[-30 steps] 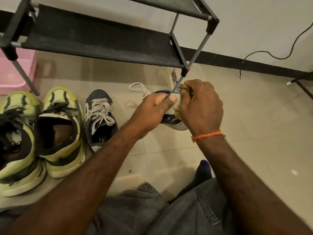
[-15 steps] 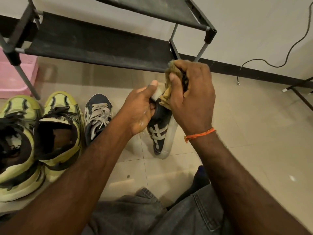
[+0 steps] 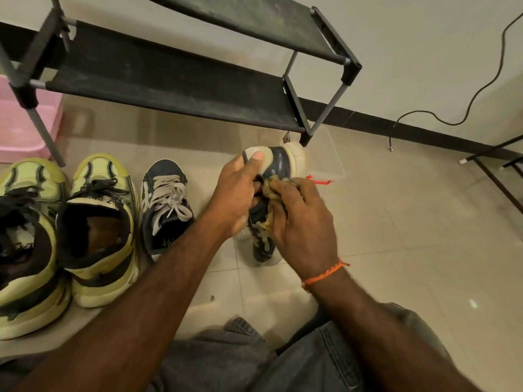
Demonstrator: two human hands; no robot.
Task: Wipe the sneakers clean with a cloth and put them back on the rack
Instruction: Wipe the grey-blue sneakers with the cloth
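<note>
Likely light, stiff-soled: left hand [image 3: 236, 193] grips the navy sneaker [image 3: 278, 165] just below the rack [image 3: 169, 80] corner; right hand [image 3: 300, 219] pinches the soft cloth [image 3: 268, 188] against its side.

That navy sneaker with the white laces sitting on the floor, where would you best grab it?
Take the navy sneaker at its open collar by the heel, from above. It stands upright with the opening facing up, and the green sneaker crowds its left side.
</note>
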